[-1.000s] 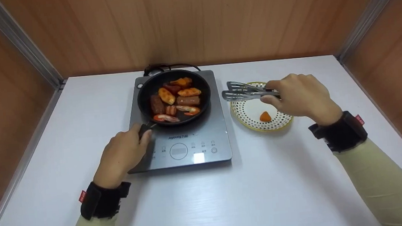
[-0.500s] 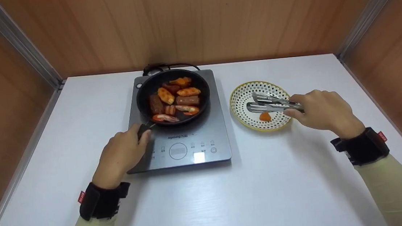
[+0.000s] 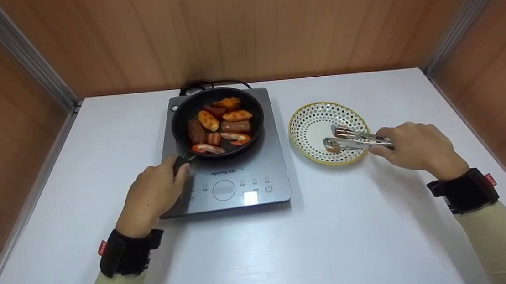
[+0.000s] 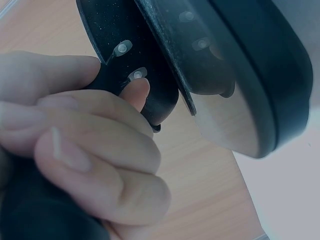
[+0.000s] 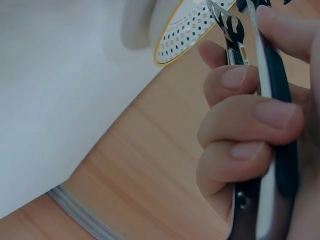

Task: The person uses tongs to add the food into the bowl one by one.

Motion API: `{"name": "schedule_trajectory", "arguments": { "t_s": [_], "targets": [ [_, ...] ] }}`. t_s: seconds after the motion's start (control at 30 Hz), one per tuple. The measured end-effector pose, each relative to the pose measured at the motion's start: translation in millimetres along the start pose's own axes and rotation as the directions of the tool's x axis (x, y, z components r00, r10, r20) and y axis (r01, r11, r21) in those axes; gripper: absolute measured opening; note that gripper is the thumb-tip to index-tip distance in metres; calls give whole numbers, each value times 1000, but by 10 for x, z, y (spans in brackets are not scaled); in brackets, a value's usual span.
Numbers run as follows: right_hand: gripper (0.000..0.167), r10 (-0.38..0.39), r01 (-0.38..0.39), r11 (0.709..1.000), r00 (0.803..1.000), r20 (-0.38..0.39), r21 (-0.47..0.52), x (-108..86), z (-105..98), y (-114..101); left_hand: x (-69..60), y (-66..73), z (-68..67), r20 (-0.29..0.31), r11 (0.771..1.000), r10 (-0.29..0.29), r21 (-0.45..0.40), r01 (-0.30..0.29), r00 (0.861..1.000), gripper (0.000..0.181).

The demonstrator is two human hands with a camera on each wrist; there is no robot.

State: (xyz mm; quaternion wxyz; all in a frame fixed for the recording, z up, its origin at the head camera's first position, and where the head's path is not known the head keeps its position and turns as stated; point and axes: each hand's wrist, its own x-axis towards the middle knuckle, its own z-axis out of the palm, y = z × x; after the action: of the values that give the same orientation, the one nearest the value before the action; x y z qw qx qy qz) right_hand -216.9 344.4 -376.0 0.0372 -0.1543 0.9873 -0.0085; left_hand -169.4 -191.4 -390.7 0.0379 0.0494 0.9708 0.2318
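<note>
My left hand (image 3: 152,196) grips the black handle (image 3: 182,161) of a frying pan (image 3: 259,125). In the left wrist view its fingers curl round that handle, beside the pan's riveted side. Several pieces of food lie in the pan, among them brown sausage pieces (image 3: 236,126), shrimp-like pieces (image 3: 208,148) and yellow-orange wedges (image 3: 237,115). My right hand (image 3: 418,150) holds metal food tongs (image 3: 358,142), fingers wrapped round them in the right wrist view. The tongs' spread tips are over the dotted plate (image 3: 307,132), at a small orange piece (image 3: 332,149) that they partly cover.
The pan sits on a grey induction cooker (image 3: 255,169), with a black cable (image 3: 225,81) behind it. A white table (image 3: 253,251) carries everything. Wooden panels (image 3: 243,28) stand at the back and both sides.
My right hand has moved right and towards me, bringing the tongs from beside the pan to the orange piece on the plate. My left hand and the pan have stayed put.
</note>
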Motion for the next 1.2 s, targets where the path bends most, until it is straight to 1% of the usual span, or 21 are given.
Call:
{"name": "schedule_trajectory", "arguments": {
  "t_s": [0.13,0.33,0.57,0.87,1.03,1.2],
  "targets": [
    [50,-3,3,1000,1000,3,5,-17,62,23,-5,-1,-7,-3,1000,7,5,-7,1000,35],
    [46,-10,10,1000,1000,-21,0,-26,123,31,-9,-1,-8,-3,1000,4,9,-4,1000,36],
    [46,-4,4,1000,999,-33,-17,-27,136,25,0,6,-1,-18,1000,2,9,-2,1000,39],
    [42,14,-13,1000,999,-37,8,-45,169,31,11,1,4,-4,1000,-8,13,8,1000,40],
    [43,15,-14,1000,999,-37,12,-47,176,27,7,-2,4,-3,1000,-10,11,10,1000,37],
    [43,14,-14,1000,999,-35,9,-42,181,36,6,-4,7,-9,1000,-8,14,9,1000,39]
  ]
}}
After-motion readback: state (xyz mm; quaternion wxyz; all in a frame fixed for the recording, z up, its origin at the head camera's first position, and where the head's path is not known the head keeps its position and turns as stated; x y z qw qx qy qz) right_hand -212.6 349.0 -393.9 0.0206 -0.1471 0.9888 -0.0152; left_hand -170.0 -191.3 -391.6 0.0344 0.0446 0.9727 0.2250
